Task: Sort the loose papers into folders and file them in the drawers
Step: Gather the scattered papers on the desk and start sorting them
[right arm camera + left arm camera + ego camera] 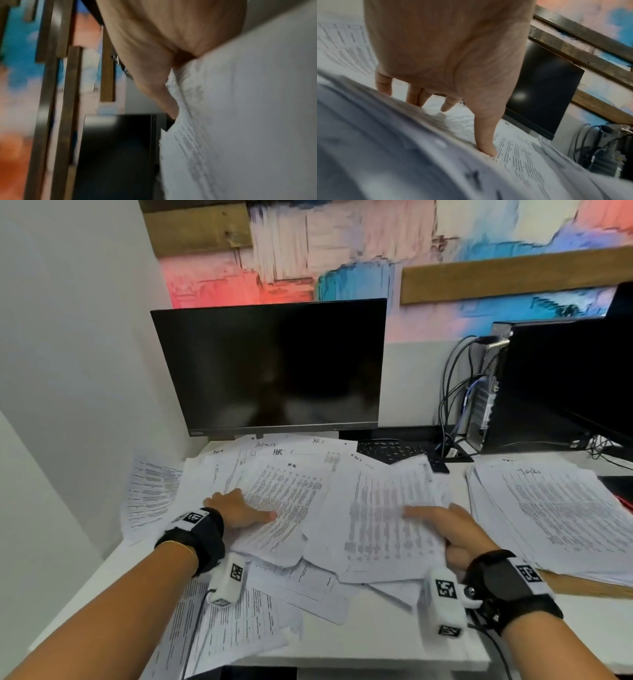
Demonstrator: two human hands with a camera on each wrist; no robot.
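Loose printed papers (pixel 284 491) lie fanned over the white desk (pixel 359 635), some with handwritten labels at the top. My left hand (pixel 239 510) rests flat on the pile with fingers spread; in the left wrist view the left hand (pixel 447 81) touches the sheets with straight fingers. My right hand (pixel 448 529) pinches a sheaf of papers (pixel 387 525), thumb on top and fingers under its right edge. In the right wrist view the right hand (pixel 163 54) grips the sheaf (pixel 240 108), which is blurred. A separate stack of papers (pixel 555 508) lies on a brown folder (pixel 589 585) at the right.
A dark monitor (pixel 274 368) stands behind the papers, with a black keyboard (pixel 394 450) partly covered by sheets. A black PC tower (pixel 534 385) with cables (pixel 452 392) sits at the back right. A white wall closes the left side.
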